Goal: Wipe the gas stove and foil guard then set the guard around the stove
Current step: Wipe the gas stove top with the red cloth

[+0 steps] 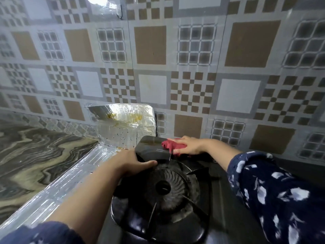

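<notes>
A black gas stove (pixel 219 199) fills the lower middle, with a round burner (pixel 163 188) and pan supports. My left hand (pixel 133 162) grips the stove's far left corner, thumb on top. My right hand (pixel 189 145) presses a red cloth (pixel 171 144) onto the stove's back edge. A shiny foil guard (pixel 121 124) stands behind the stove's left corner against the wall, spotted with yellow grease and dark specks. Its side panel (pixel 58 185) runs along the stove's left side toward me.
A marbled green-grey counter (pixel 31 155) lies to the left of the foil. The patterned tile wall (pixel 193 67) rises right behind the stove. Another piece of foil (pixel 109 7) hangs high on the wall.
</notes>
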Demonstrator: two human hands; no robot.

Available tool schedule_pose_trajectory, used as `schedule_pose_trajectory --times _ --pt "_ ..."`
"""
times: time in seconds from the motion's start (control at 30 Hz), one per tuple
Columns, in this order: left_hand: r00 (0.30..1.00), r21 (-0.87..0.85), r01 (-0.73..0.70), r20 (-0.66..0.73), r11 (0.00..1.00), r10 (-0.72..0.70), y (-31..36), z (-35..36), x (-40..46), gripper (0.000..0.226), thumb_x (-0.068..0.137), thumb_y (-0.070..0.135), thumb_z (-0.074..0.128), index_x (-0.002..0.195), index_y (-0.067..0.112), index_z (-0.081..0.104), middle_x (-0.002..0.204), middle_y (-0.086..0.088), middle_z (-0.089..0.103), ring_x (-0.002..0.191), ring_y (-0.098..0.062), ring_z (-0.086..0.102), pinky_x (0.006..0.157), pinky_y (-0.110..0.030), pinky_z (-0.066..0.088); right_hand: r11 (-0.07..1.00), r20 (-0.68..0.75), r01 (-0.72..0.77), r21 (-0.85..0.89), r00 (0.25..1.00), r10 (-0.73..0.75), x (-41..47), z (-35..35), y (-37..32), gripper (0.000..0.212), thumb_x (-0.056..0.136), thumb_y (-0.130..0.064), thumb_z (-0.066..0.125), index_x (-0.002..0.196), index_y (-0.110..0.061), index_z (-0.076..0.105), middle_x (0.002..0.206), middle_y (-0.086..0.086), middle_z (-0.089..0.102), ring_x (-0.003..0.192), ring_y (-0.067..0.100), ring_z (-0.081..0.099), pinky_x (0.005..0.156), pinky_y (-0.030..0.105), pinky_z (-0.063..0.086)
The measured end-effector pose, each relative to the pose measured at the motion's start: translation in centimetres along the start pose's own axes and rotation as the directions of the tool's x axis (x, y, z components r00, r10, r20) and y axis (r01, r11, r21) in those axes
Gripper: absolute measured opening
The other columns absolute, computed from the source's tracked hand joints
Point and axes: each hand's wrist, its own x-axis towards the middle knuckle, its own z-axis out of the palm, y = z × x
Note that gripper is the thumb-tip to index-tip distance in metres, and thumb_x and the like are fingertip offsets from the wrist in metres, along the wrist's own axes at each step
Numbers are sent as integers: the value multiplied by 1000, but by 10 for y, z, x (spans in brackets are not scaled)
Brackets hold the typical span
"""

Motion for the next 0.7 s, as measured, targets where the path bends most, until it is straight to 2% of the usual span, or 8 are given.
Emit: schedule_pose_trajectory --times 0.07,0.17,0.3,0.37,0.47,0.57,0.63,0.7 --pt "1000 4 -6 -3 1000 6 -4 3 1 55 72 72 58 95 22 64 105 -7 71 94 -23 62 72 -26 41 998 18 55 -7 998 -55 17 -2 -16 73 77 -79 37 139 -63 1 156 12 16 143 41 18 117 57 16" --pt "1000 18 -20 -20 1000 20 -10 3 2 60 72 75 55 98 21 66 102 -5 71 89 -22 61 71 -27 41 990 63 143 -5 988 -142 36 -9 -35 77 75 -78 38 140 -61 0 160 10 11 146 34 12 119 53 13" --pt "998 8 -48 -37 999 48 -13 5 2 58 75 72 54 109 26 62 114 -5 69 104 -24 61 80 -27 45 978 65 206 -43 977 -203 62 -15 -61 75 85 -70 41 146 -52 1 162 6 4 149 29 4 120 51 6" --pt "997 10 -67 -42 998 67 -12 5 1 60 77 70 53 118 27 58 120 -5 66 111 -25 59 88 -29 45 972 56 220 -79 975 -216 74 -16 -76 77 83 -72 41 146 -51 2 161 6 6 148 30 7 119 52 9" --pt "997 -3 -67 -44 998 67 -13 5 0 58 79 68 54 120 27 56 122 -5 65 113 -25 59 92 -31 46 966 41 247 -69 969 -245 86 -16 -90 73 85 -71 39 148 -47 10 159 6 20 145 30 22 119 49 17" --pt "998 -31 -52 -40 998 50 -14 6 1 58 78 68 55 119 26 56 124 -5 64 115 -25 58 92 -30 44 962 13 273 1 962 -273 89 -15 -91 55 97 -54 35 148 -35 27 149 5 42 136 28 39 115 41 27" --pt "999 -57 -27 -17 998 26 -15 5 2 60 77 69 56 119 27 58 124 -4 64 114 -24 58 91 -30 44 960 7 277 41 961 -278 80 -15 -86 49 102 -39 32 148 -25 27 148 5 42 135 25 39 113 34 25" --pt "1000 -75 -13 -5 997 13 -15 3 2 61 76 71 56 118 27 59 123 -4 65 113 -23 59 91 -30 45 964 34 249 93 967 -253 69 -16 -72 49 103 -34 31 150 -22 22 150 6 38 137 25 36 112 31 22"
